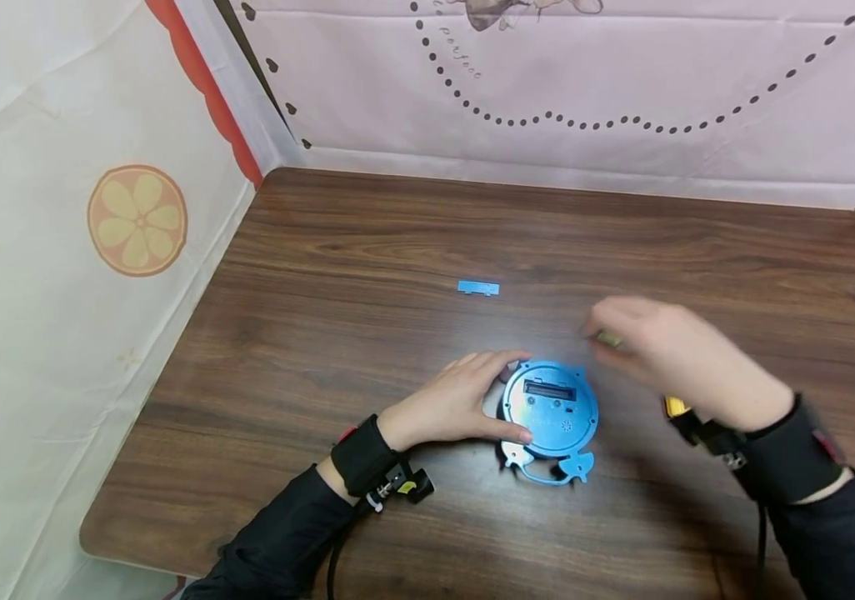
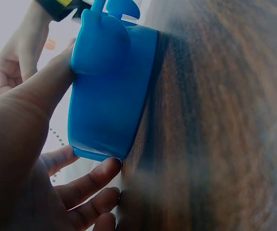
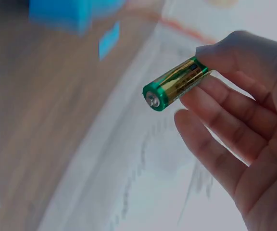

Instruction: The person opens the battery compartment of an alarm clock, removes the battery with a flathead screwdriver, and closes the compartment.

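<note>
The left hand (image 1: 457, 404) rests on the wooden surface (image 1: 367, 275) and cups the left side of a round blue device (image 1: 550, 410) that lies back-up near the front middle of the surface. Its thumb presses against the near edge of the device and its fingers curve round the far edge, so the hand is clamped lightly on the casing; the left wrist view shows the thumb (image 2: 47, 91) flat against the blue wall (image 2: 109, 96) and the fingertips (image 2: 97, 175) touching the lower rim where it meets the wood. The back of the device shows an open rectangular slot (image 1: 547, 390) near its upper part, and small white and blue feet (image 1: 547, 467) stick out at its near side. The right hand (image 1: 667, 358) hovers above the surface just to the right of and beyond the device, blurred in the head view. In the right wrist view its thumb and fingers (image 3: 239, 110) pinch one end of a green and gold battery (image 3: 176, 84), the other fingers loosely spread below it, and the metal end of the battery points away from the palm. A small flat blue cover piece (image 1: 478, 288) lies alone on the surface, well apart from the device, farther from the person.
</note>
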### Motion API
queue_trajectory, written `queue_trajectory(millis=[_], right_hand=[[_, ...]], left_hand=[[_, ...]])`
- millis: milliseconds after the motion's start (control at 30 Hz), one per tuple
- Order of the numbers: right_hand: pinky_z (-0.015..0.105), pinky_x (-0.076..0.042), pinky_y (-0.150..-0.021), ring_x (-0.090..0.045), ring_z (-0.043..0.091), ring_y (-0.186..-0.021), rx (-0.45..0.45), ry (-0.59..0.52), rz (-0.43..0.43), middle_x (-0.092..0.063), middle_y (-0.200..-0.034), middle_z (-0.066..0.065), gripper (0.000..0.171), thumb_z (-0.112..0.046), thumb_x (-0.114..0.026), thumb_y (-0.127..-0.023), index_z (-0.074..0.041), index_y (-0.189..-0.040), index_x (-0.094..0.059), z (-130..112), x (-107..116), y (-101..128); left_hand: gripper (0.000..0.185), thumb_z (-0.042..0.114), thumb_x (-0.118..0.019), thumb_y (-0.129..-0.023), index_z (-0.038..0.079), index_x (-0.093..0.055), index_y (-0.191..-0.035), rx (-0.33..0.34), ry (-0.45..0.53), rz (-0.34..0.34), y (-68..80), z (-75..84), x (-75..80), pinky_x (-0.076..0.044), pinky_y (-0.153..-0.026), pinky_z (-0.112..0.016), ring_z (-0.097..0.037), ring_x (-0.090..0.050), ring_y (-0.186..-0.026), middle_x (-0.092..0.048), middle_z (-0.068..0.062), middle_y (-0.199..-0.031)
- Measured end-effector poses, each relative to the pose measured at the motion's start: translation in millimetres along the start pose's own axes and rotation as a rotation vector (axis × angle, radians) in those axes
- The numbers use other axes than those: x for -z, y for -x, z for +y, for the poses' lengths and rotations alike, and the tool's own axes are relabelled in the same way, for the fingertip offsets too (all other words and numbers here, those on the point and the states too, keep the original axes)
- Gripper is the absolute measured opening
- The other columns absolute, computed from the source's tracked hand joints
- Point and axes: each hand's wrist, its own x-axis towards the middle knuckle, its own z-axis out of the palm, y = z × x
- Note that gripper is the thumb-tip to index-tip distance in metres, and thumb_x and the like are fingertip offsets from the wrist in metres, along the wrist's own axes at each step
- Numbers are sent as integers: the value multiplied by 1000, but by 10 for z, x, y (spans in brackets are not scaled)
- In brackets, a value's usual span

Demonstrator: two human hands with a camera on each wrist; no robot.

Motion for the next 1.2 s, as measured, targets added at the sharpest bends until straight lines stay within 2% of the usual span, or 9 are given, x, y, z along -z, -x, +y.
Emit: queue_trajectory(millis=[100, 167, 267, 433, 600, 733, 933, 1200], right_hand=[[39, -56, -70, -68, 17, -86, -126, 59, -26, -70, -98, 0, 27, 3, -79, -82, -12, -99, -65, 282, 207, 25], [41, -54, -71, -68, 19, -86, -205, 72, -61, -71, -98, 2, 22, 3, -76, -86, -11, -99, -64, 495, 265, 41], [44, -53, -74, -67, 23, -89, -286, 63, -145, -71, -98, 5, 17, 3, -72, -89, -9, -99, -65, 789, 240, 62], [46, -54, -76, -66, 26, -89, -333, 34, -283, -70, -96, 7, 15, 5, -69, -91, -7, -98, -65, 1083, 73, 89], [39, -48, -66, -58, 17, -75, -362, 55, -315, -66, -87, 3, 12, 3, -68, -92, -8, -93, -64, 1188, -54, 87], [36, -45, -62, -52, 16, -70, -360, 66, -346, -61, -79, 0, 13, 3, -69, -91, -8, -90, -62, 1216, -111, 74], [35, -46, -62, -52, 16, -69, -361, 61, -385, -59, -76, -2, 14, 3, -70, -90, -9, -88, -64, 1210, -119, 65], [37, -49, -63, -55, 14, -69, -329, 68, -363, -64, -79, 0, 12, 3, -72, -89, -8, -88, -65, 1224, -108, 59]], left_hand=[[98, 68, -74, -80, 25, -32, -157, 7, -9, 5, 1, -1, 7, -37, -110, -45, -16, -45, -132, -51, 3, -144], [98, 68, -73, -80, 25, -32, -157, 17, -9, 6, 10, -4, 8, -36, -110, -46, -17, -44, -134, -50, 3, -145], [98, 69, -73, -80, 25, -32, -157, 33, -10, 5, 34, -19, -10, -35, -110, -46, -17, -44, -134, -50, 3, -146], [98, 70, -72, -79, 26, -32, -157, 39, -9, 9, 71, -35, -54, -38, -107, -45, -14, -47, -127, -53, 5, -139], [98, 69, -73, -80, 26, -32, -157, 30, 3, 14, 74, -25, -67, -38, -108, -46, -15, -47, -128, -53, 4, -140], [97, 68, -73, -80, 26, -32, -158, 22, 1, 14, 67, -17, -65, -37, -109, -47, -16, -47, -130, -52, 4, -142], [98, 68, -73, -80, 25, -32, -158, 10, -13, 12, 49, 3, -50, -38, -108, -46, -15, -47, -129, -52, 4, -141], [98, 68, -73, -80, 26, -31, -158, -4, -35, 17, 13, 13, -15, -39, -106, -43, -13, -48, -125, -54, 5, -137]])
